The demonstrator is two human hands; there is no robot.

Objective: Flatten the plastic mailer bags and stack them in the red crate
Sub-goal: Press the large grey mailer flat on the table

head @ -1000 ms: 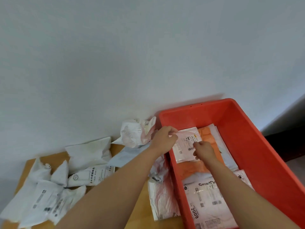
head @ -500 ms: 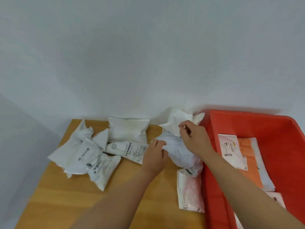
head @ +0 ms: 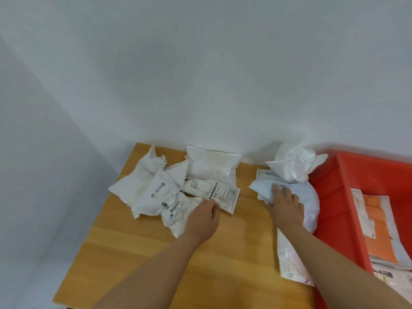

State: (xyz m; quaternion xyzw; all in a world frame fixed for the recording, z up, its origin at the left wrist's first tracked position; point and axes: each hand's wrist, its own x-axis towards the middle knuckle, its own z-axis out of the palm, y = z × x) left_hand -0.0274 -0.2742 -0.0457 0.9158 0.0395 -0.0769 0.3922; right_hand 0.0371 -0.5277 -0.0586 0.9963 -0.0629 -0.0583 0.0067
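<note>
While the right hand (head: 286,205) lies flat on a puffy bag (head: 307,197), air should be pressed out evenly. The left hand's (head: 204,219) curled fingers touch a labelled bag (head: 214,192); a grip cannot be confirmed.

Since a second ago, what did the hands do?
Both hands left the crate. The left hand went to the left bag pile; the right hand now presses the bluish bag. The placed bag stayed in the crate.

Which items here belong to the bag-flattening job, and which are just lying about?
Job:
- left hand
- right hand
- crumpled mailer bags
- pale blue mailer bag
- red crate
- flattened bags in crate

Just there:
- wooden table
- white wall
</note>
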